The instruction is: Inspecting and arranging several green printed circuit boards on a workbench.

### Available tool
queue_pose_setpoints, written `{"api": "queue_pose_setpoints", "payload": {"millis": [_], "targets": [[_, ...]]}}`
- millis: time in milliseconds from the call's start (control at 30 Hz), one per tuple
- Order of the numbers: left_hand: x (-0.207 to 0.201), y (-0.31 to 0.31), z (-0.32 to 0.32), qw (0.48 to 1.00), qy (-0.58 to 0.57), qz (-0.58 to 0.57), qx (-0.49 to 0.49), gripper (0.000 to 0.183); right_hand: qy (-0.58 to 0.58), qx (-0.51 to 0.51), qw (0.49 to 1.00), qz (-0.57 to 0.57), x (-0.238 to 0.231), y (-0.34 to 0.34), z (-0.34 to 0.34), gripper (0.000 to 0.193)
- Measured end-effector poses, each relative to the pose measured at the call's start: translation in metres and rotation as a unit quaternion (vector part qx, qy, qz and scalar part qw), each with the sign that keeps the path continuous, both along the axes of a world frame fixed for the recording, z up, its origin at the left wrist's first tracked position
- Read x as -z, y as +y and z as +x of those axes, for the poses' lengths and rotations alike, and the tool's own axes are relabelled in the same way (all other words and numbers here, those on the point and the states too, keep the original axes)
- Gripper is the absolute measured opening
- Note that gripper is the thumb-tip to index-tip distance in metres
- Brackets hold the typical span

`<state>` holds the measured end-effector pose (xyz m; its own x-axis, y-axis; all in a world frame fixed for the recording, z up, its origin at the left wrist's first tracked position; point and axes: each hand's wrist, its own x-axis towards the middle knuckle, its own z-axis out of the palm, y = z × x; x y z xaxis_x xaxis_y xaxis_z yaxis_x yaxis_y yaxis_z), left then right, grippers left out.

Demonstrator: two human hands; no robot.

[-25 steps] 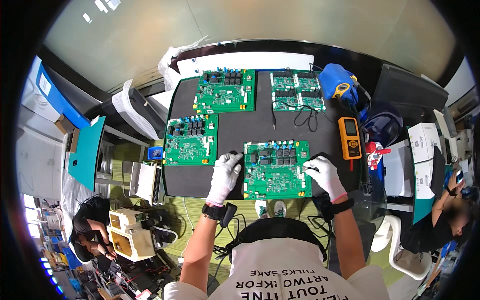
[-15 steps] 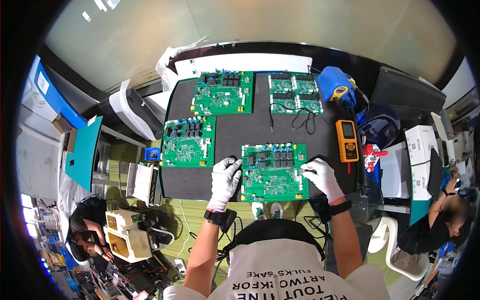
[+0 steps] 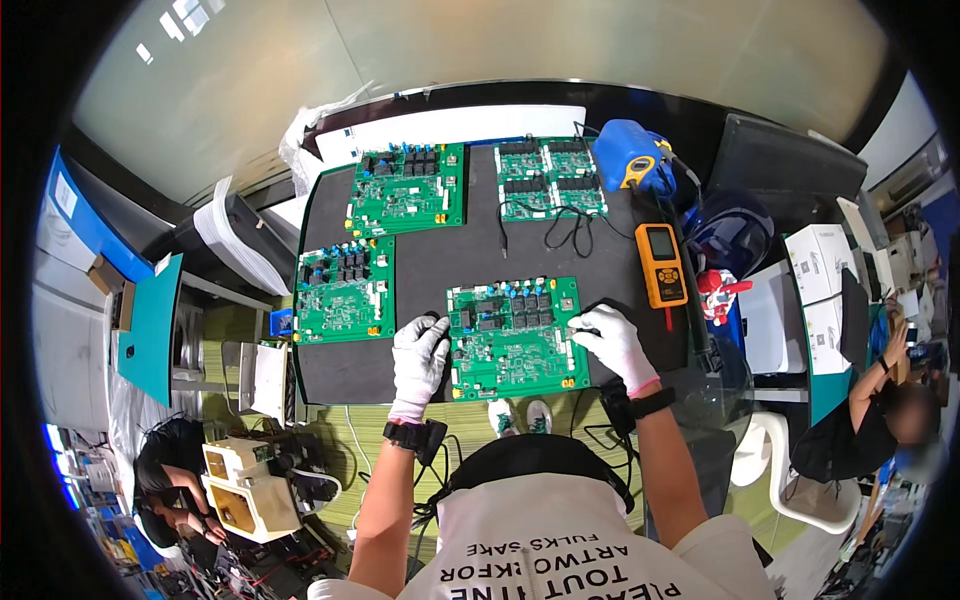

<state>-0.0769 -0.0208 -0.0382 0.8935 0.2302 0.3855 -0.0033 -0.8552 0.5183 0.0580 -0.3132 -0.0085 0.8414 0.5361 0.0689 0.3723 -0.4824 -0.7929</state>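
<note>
Both my hands wear white gloves and hold a green circuit board (image 3: 515, 355) between them at the front of the dark mat. My left hand (image 3: 419, 362) closes its fingers at the board's left edge. On the opposite edge, my right hand (image 3: 613, 345) grips with bent fingers. Black relays and blue components line the board's far part. Another green circuit board (image 3: 345, 305) lies to the left, and one more board (image 3: 405, 198) sits behind it. A panel of smaller green boards (image 3: 550, 180) rests at the back, with a black cable (image 3: 572, 225) partly across it.
An orange handheld meter (image 3: 661, 265) lies on the mat (image 3: 440, 260) at the right. Behind it stands a blue device (image 3: 630, 158). A red-and-white object (image 3: 718, 295) is beside the meter. One person (image 3: 175, 465) works at lower left, another (image 3: 850, 430) sits at right.
The whole view has shifted and turned slightly, so the table appears farther left. Both hands stay at the board's edges; the board has not clearly moved on the mat.
</note>
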Motion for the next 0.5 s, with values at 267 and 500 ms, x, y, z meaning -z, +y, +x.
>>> {"api": "queue_pose_setpoints", "payload": {"millis": [267, 500], "targets": [[0.0023, 0.0018, 0.0009, 1.000, 0.006, 0.007, 0.001, 0.040, -0.012, -0.011, 1.000, -0.026, -0.0019, -0.0016, -0.0011, 0.021], [0.0013, 0.0012, 0.0011, 1.000, -0.010, 0.013, 0.003, 0.041, 0.009, -0.011, 1.000, -0.013, -0.0045, -0.0031, -0.0031, 0.020]]}}
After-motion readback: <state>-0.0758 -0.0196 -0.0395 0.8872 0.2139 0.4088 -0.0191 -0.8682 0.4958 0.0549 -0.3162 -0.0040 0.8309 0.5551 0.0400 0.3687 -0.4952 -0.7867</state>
